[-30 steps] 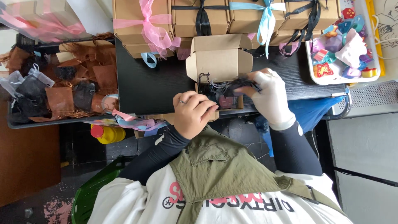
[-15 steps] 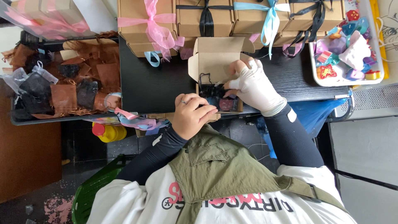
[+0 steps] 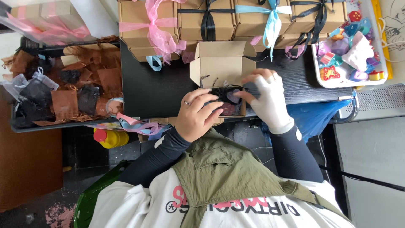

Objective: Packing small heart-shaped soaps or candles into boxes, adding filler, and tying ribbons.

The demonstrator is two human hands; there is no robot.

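Left hand (image 3: 196, 116): grip curled over the dark pouch (image 3: 221, 99), pressing it into the box.
Right hand (image 3: 268, 99): gloved; fingertips pinching the pouch's far edge.
Open box (image 3: 221, 67): small, brown card; lid flap up, just beyond both grips, on the black bench (image 3: 152, 88).
Done: pouch seated inside.
Left: lid not shut, no ribbon tied.
Finished boxes (image 3: 202, 21): ribboned, stacked further beyond the grips.
Tray of trinkets (image 3: 352, 57): right of the right grip.

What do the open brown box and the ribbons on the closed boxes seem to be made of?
The open brown box looks like matte kraft cardboard: it has a dull tan surface and folded flaps. The pink ribbon looks like sheer fabric, perhaps organza, since the box shows through it. The black ribbon looks denser, perhaps satin.
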